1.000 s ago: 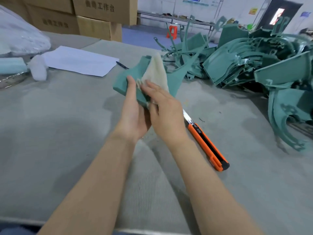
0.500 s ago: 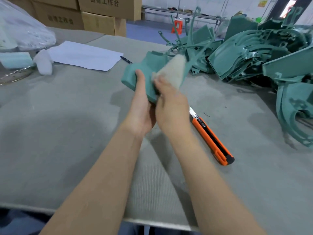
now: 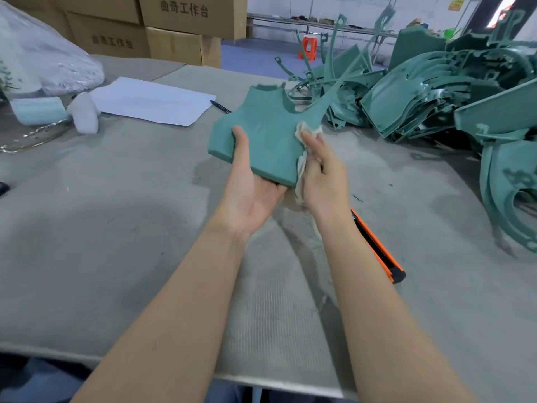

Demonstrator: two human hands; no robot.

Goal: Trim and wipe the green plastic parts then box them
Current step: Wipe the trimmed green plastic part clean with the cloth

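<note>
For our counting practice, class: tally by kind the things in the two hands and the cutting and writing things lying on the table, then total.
Green part: 1, in the left hand
Cloth: 1, in the right hand
Knife: 1
Pen: 1
Paper sheet: 1
Total: 5

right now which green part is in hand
The flat green part, gripped by the left hand while the right hand presses a cloth to it; the others lie in the pile far right.
</note>
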